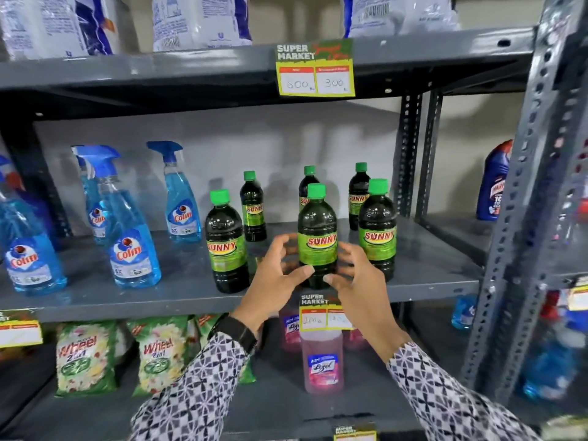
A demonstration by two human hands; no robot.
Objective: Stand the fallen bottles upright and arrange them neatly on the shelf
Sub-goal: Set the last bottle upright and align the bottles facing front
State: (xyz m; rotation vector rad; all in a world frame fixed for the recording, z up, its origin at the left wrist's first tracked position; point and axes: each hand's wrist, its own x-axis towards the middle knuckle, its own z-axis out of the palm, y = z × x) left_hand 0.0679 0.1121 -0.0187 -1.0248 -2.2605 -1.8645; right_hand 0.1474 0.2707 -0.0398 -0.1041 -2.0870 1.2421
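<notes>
Sunny bottle (317, 230) upright (base hidden) between open left hand (273, 281), right hand (356, 281).

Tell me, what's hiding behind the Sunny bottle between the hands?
Behind the front middle Sunny bottle stands another Sunny bottle. Only its green cap, shoulders and a label corner show; its lower body is covered.

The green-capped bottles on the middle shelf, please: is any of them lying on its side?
No, all six green-capped bottles stand upright on the shelf.
</notes>
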